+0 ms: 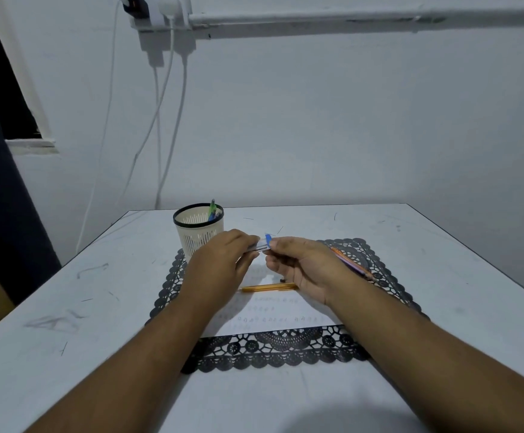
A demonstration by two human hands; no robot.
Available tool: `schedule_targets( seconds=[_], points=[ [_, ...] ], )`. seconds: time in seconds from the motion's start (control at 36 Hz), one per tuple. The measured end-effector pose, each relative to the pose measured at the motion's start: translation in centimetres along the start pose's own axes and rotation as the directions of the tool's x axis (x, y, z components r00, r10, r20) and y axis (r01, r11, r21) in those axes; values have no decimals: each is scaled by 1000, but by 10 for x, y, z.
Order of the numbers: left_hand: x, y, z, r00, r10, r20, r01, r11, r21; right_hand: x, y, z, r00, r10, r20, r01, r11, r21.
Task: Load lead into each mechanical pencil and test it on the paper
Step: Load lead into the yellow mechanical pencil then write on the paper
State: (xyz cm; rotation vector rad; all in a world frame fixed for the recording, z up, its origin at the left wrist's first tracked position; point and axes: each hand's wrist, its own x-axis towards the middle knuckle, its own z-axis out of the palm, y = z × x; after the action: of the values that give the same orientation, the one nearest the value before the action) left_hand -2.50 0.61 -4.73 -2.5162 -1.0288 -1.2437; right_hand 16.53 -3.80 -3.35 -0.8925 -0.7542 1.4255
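Clear lead tube (259, 245) with blue cap held above the paper (273, 310), my left hand (220, 264) gripping its body, my right hand (304, 264) pinching the cap end with a pencil (352, 264) tucked in, orange pencil (268, 287) on paper, cup (198, 232) behind.

Two bare forearms, left hand (223, 260) and right hand (304, 267) seemingly ringless, no sleeves

A clear lead tube (259, 244) with a blue cap is held level above the paper (273, 310). An orange mechanical pencil (268, 287) lies flat across the paper; another orange pencil (352, 264) slants rightward.
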Motion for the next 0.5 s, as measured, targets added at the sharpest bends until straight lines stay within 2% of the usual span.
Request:
schedule_targets(
  seconds=[0.11,0.19,0.25,0.33,0.5],
  points=[
    [-1,1,0,1000,19,-23,-19,999,28,-2,1,0,998,-29,-52,24,996,-91],
    [1,2,-5,1000,6,-5,-6,1000,-12,0,3,4,998,25,-64,-27,999,-27],
    [2,7,-11,997,-76,25,78,990,-119,0,5,6,995,84,-58,-81,996,48],
    [2,13,-16,975,-210,68,220,913,-343,-1,6,7,987,154,-53,-145,979,144],
    [3,14,-16,950,-294,107,305,792,-529,0,8,8,983,182,-35,-173,967,189]
  ],
)
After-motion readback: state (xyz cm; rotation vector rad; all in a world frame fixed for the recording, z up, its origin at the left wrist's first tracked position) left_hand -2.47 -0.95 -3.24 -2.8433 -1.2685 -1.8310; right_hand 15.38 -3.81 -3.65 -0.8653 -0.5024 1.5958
